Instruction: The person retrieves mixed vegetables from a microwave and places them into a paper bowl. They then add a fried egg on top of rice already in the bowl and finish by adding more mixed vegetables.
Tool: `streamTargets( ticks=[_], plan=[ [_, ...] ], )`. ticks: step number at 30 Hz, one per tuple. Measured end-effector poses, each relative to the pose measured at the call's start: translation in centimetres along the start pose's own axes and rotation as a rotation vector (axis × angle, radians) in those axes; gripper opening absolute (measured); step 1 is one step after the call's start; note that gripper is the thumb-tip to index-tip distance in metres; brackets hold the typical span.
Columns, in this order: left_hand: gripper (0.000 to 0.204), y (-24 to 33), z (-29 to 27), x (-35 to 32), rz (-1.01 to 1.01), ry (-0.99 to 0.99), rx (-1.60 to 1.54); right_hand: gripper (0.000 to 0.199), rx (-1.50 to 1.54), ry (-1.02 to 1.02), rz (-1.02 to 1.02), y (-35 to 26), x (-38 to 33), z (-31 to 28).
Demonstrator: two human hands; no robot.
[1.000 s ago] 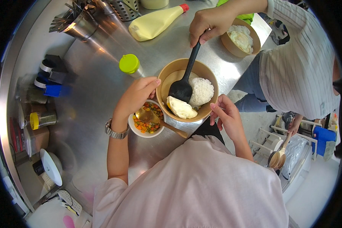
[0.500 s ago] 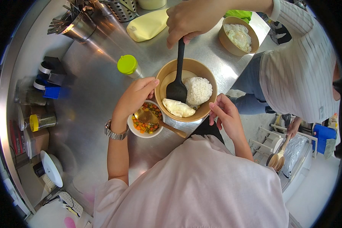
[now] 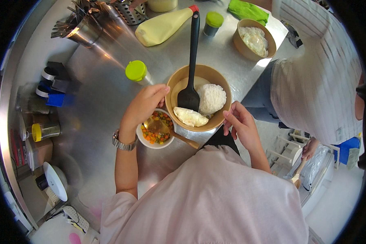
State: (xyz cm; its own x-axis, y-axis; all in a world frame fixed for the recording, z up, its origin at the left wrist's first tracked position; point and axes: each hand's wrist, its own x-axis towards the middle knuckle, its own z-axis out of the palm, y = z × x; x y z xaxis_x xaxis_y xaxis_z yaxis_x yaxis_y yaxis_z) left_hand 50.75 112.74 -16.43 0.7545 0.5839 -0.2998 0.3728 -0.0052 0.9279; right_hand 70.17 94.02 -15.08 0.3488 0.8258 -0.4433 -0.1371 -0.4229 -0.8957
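My left hand (image 3: pixel 148 101) is closed on the left rim of a brown paper bowl (image 3: pixel 173 87), thumb on top. At the right rim, the fingers of my right hand (image 3: pixel 240 120) pinch the bowl's edge. Inside lie a rounded mound of white rice (image 3: pixel 212 99) and a folded pale egg (image 3: pixel 190 117). A black spatula (image 3: pixel 188 99) stands in the bowl with its blade beside both and its handle leaning on the far rim, unheld. Below my left hand is a white bowl (image 3: pixel 140 138) of diced vegetables (image 3: pixel 160 140), with a wooden-handled spoon (image 3: pixel 186 140) in it.
A green-lidded shaker (image 3: pixel 136 71), a yellow squeeze bag (image 3: pixel 158 31), another green-lidded jar (image 3: pixel 213 23) and a second paper bowl (image 3: pixel 242 42) with rice and egg stand beyond. Steel cutlery holders (image 3: pixel 87 32) are far left. A co-worker (image 3: pixel 313 81) stands right, holding a wooden utensil (image 3: pixel 299 173).
The co-worker's hand has let go of the spatula and moved away to the far perforated holder. The spatula now rests in the bowl by itself. My hands have barely moved.
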Motion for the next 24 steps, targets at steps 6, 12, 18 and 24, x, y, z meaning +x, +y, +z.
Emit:
streamTargets(
  ticks=[6,12,18,24],
  plan=[
    [0.033,0.4,0.3,-0.4,0.014,0.019,0.040,0.019,-0.020,-0.013,0.003,-0.2,0.0,-0.1],
    [0.035,1.0,-0.2,-0.2,0.035,0.010,0.144,0.017,-0.013,-0.085,0.030,-0.3,0.4,-0.7],
    [0.035,0.7,0.1,-0.3,0.043,0.018,0.112,0.017,-0.059,-0.096,0.011,-0.4,0.5,-0.9],
    [0.036,-0.1,0.1,0.0,0.057,0.039,0.103,0.018,-0.111,-0.073,0.023,-0.5,0.5,-0.8]
  ],
)
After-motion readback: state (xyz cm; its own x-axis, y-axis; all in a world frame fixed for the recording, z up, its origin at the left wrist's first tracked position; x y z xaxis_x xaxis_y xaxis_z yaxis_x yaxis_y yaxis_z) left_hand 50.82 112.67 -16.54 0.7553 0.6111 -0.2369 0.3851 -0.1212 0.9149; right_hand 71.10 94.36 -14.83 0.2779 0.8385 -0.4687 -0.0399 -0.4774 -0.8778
